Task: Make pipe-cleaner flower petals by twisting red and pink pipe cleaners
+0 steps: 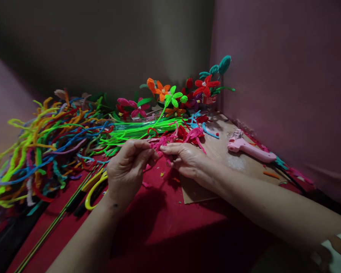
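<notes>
My left hand (132, 167) and my right hand (187, 157) meet over the red table, fingertips pinched close together. Between them is a bent pink pipe cleaner (160, 143), fuzzy and partly hidden by my fingers. Both hands are closed on it. Just behind my right hand lies a clump of pink pipe cleaner loops (195, 133). A bundle of bright green pipe cleaners (136, 129) lies beyond my left hand. Scissors with yellow handles (92, 195) rest beside my left wrist, their blades not clearly visible.
A tangled heap of multicoloured pipe cleaners (45, 148) spreads on the left. Finished pipe cleaner flowers, including a green one (173, 96) and a red one (206, 85), stand at the back. A pink glue gun (251, 149) lies on cardboard (224, 132) at right, near the wall.
</notes>
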A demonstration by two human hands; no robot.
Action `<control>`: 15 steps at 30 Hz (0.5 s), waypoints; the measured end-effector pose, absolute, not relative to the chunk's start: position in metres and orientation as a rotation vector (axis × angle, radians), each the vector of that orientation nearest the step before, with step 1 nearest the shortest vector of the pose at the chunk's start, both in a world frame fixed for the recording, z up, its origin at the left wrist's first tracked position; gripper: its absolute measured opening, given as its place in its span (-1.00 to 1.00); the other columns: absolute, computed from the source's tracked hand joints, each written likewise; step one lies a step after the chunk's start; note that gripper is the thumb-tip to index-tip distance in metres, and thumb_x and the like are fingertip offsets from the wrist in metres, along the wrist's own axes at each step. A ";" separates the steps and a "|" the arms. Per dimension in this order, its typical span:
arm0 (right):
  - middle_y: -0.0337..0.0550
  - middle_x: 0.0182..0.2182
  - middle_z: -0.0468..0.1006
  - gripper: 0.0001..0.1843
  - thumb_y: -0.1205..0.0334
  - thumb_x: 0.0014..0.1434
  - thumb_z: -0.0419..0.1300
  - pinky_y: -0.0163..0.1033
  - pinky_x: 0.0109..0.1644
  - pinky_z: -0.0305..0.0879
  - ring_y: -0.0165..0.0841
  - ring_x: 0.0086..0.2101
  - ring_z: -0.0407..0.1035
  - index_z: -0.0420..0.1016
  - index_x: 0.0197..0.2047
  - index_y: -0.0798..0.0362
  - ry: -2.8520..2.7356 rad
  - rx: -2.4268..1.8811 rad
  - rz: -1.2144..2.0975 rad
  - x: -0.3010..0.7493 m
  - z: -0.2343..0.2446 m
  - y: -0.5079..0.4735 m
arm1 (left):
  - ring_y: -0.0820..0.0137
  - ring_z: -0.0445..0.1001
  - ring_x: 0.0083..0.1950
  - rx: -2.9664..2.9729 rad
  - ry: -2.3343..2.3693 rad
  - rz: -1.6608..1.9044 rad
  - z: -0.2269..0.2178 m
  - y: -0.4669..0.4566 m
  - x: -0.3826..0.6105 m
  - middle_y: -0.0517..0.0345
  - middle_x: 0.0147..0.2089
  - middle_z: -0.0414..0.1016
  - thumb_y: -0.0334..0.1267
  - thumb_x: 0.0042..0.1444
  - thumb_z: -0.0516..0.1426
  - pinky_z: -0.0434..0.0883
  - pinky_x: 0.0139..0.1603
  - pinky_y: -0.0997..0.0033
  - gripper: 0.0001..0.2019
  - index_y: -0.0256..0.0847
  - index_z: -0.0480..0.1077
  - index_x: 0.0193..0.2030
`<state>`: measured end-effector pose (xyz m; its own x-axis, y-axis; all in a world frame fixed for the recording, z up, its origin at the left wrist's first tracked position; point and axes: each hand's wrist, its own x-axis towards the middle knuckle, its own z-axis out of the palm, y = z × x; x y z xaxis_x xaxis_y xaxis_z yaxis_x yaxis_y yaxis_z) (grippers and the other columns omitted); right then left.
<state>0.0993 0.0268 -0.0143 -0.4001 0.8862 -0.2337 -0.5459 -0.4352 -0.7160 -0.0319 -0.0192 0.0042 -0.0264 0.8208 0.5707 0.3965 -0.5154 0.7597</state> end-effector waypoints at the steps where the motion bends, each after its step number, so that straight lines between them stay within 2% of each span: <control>1: -0.32 -0.65 0.35 -0.85 0.50 -0.20 0.27 -0.35 -0.51 -0.03 -0.55 -0.59 0.13 0.37 -0.59 0.13 -0.685 -0.751 1.948 0.099 -0.014 0.027 | 0.53 0.38 -0.51 1.981 1.306 1.524 0.005 -0.020 -0.033 0.27 -0.47 0.44 -0.34 0.06 0.11 0.35 -0.42 0.52 -0.96 -0.16 0.35 -0.32; 5: -0.37 -0.67 0.33 -0.76 0.53 -0.23 0.28 -0.38 -0.59 -0.07 -0.55 -0.64 0.12 0.31 -0.52 0.09 -0.654 -0.715 1.962 0.100 -0.016 0.029 | 0.50 0.39 -0.39 2.344 1.376 1.318 0.008 -0.022 -0.035 0.20 -0.40 0.45 -0.35 0.08 0.09 0.31 -0.30 0.51 -0.92 -0.17 0.41 -0.33; 7: -0.38 -0.68 0.31 -0.78 0.50 -0.19 0.27 -0.39 -0.60 -0.02 -0.55 -0.66 0.14 0.31 -0.50 0.09 -0.657 -0.688 1.977 0.102 -0.015 0.029 | 0.46 0.38 -0.34 2.439 1.344 1.233 0.010 -0.021 -0.035 0.17 -0.39 0.44 -0.36 0.09 0.07 0.30 -0.26 0.49 -0.90 -0.19 0.41 -0.35; 11: -0.34 -0.66 0.32 -0.86 0.50 -0.10 0.19 -0.38 -0.55 0.15 -0.55 -0.64 0.21 0.30 -0.52 0.13 -0.687 -0.665 1.965 0.104 -0.013 0.029 | 0.45 0.35 -0.36 2.497 1.406 1.130 0.011 -0.017 -0.037 0.16 -0.42 0.40 -0.34 0.09 0.05 0.29 -0.28 0.47 -0.89 -0.20 0.37 -0.41; 15: -0.31 -0.69 0.32 -0.85 0.53 -0.12 0.14 -0.37 -0.55 0.19 -0.54 -0.64 0.21 0.30 -0.60 0.15 -0.794 -0.656 1.881 0.102 -0.013 0.029 | 0.47 0.32 -0.40 2.488 1.485 1.148 0.009 -0.014 -0.040 0.17 -0.43 0.38 -0.34 0.06 0.06 0.27 -0.33 0.49 -0.92 -0.21 0.35 -0.41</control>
